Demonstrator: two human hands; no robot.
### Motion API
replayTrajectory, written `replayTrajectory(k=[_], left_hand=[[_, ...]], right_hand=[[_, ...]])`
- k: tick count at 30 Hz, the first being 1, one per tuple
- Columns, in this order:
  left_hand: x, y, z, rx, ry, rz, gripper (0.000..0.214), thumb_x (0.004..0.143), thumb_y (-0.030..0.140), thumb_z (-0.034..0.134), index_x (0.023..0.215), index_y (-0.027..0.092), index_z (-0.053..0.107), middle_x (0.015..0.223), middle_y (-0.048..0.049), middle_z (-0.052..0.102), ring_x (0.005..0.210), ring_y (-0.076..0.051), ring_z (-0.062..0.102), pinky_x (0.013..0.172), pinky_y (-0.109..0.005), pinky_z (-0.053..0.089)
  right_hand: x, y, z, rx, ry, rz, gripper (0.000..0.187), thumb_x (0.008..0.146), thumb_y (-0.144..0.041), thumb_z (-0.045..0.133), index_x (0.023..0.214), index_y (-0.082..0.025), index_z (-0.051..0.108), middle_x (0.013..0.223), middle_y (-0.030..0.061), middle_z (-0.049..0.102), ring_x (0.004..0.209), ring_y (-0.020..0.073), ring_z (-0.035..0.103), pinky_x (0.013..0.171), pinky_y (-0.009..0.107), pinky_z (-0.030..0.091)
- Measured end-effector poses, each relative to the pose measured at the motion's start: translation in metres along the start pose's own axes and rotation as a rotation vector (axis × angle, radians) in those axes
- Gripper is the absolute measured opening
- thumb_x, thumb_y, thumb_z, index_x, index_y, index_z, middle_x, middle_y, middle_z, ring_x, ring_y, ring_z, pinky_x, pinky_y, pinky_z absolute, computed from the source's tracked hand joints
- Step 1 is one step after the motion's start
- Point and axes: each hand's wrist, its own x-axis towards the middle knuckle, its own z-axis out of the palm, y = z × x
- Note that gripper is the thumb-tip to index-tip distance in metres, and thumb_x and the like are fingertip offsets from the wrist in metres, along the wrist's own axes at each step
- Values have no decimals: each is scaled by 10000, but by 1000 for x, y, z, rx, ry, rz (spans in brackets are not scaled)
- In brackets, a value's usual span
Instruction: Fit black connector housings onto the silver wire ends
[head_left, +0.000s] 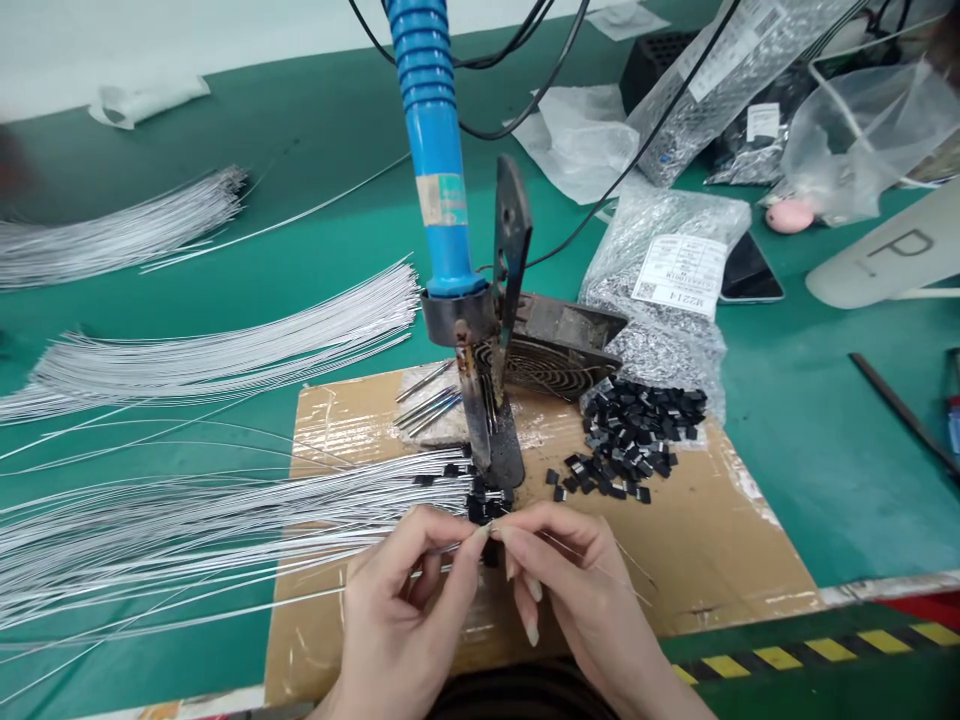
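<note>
Risk noted: your fingertips are near the metal tip [474, 425] of the blue-handled tool [442, 170]; if it is hot, lifting either hand carelessly could cause a burn. The loose wires [225, 520] beside your left hand [420, 590] could catch on your fingers and drag the black pieces [480, 508] at their ends out of place. A slack pinch could also lose the work.

Pose: both your hands are above the cardboard [720, 560], thumbs and index fingertips nearly meeting just in front of those pieces. Your left hand and right hand [577, 570] each pinch what appears to be a thin wire [489, 529], largely hidden by the fingers. Your right hand's remaining fingers curl underneath.
</note>
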Motion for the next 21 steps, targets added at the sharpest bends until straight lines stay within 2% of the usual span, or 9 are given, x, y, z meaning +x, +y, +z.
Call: replayTrajectory(k=[7, 13, 16, 19, 21], left_hand=[[-4, -5, 7, -32, 72, 0, 100, 942, 248, 731, 850, 215, 746, 701, -4, 761, 587, -129, 643, 553, -227, 458], [-2, -2, 8, -90, 53, -38, 98, 944, 242, 721, 853, 222, 754, 728, 2, 768, 645, -131, 670, 604, -213, 482], [1, 1, 6, -84, 37, -72, 107, 936, 253, 733, 838, 218, 758, 708, 8, 743, 626, -124, 637, 591, -215, 454], [5, 6, 4, -100, 7, -109, 139, 935, 283, 729, 819, 211, 755, 670, 14, 689, 581, -120, 568, 534, -220, 401], [7, 9, 3, -123, 2, -132, 127, 933, 297, 724, 847, 210, 761, 670, 11, 679, 572, -126, 549, 511, -223, 383]], right_hand=[[0, 14, 7, 147, 53, -48, 206, 855, -399, 877, 824, -195, 867, 603, -30, 632, 360, 32, 501, 360, 137, 404], [-3, 16, 6, 43, 63, -74, 190, 891, -422, 843, 903, -238, 888, 674, -1, 717, 374, 45, 546, 379, 155, 441], [-7, 2, -3, -176, 114, -163, 197, 904, -431, 823, 964, -255, 888, 758, 14, 724, 447, 88, 602, 428, 214, 519], [-8, -16, -24, -607, 327, -432, 108, 940, -320, 788, 973, -257, 869, 814, 28, 711, 575, 134, 629, 503, 253, 538], [-6, -22, -40, -948, 386, -617, 106, 969, -248, 743, 1014, -254, 838, 860, 44, 731, 664, 166, 638, 582, 292, 533]])
